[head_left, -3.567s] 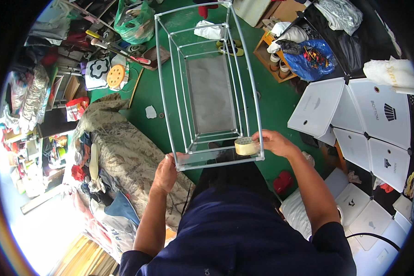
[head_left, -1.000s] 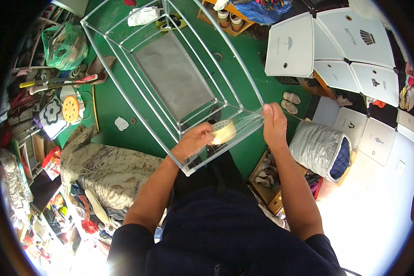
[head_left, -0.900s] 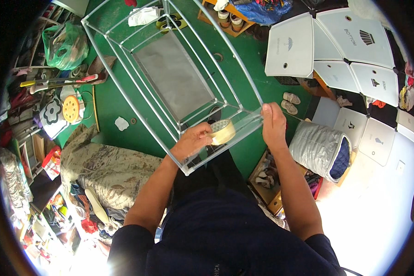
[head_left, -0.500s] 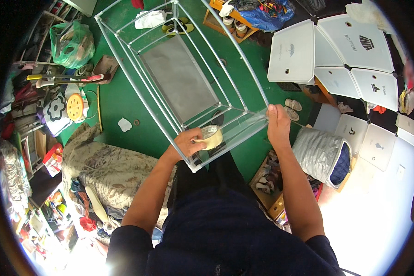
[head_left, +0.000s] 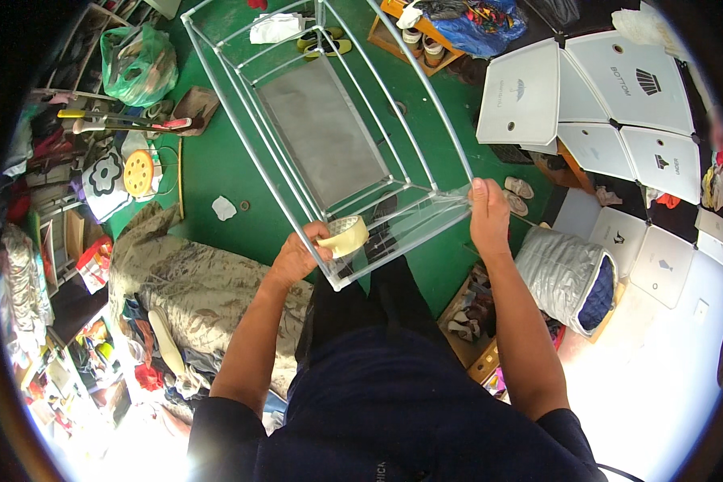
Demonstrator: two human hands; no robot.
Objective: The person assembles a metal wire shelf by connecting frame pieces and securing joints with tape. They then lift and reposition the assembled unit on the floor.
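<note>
My left hand (head_left: pixel 299 253) is closed around a roll of pale yellow tape (head_left: pixel 347 236), against the near left side of a light grey tube frame (head_left: pixel 402 251). Clear film or tape (head_left: pixel 410 215), wrinkled in places, spans the frame's near end between my hands. At the near right corner, my right hand (head_left: pixel 488 210) grips the frame, thumb on top, where the film meets the tube. The open frame leans away from me, its far end cut off by the view's top edge. A flat grey panel (head_left: pixel 325 132) shows between the tubes.
A camouflage-patterned cover (head_left: pixel 209 293) lies over something low at left. Beyond it stand a yellow round stool (head_left: pixel 138 173) and a green bag (head_left: pixel 140 66). White cabinet panels (head_left: pixel 522 92) and a silver storage bag (head_left: pixel 562 269) are at right. Shoes (head_left: pixel 475 313) sit in an open box.
My left hand and the tape roll have shifted left and slightly up. The frame has swung a little to the right at its far end, and the whole view has shifted slightly.
</note>
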